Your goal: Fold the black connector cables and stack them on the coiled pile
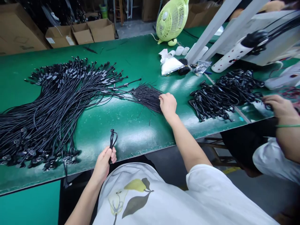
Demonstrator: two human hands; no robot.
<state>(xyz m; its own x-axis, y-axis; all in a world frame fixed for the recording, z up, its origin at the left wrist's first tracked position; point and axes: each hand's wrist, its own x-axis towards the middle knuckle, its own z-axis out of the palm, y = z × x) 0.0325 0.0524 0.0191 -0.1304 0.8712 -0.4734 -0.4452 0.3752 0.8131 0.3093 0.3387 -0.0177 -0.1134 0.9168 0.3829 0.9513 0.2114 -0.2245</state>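
Left hand grip clasps coiled cable; its loop sticks up above.

One fan, three cardboard boxes, two cable heaps, one bundle of ties, one folded cable.

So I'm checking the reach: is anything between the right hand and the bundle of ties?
Nothing visible. The right hand already rests on the near end of the ties, with only bare green table around it. The left hand holds a folded cable apart, nearer the table's front edge.
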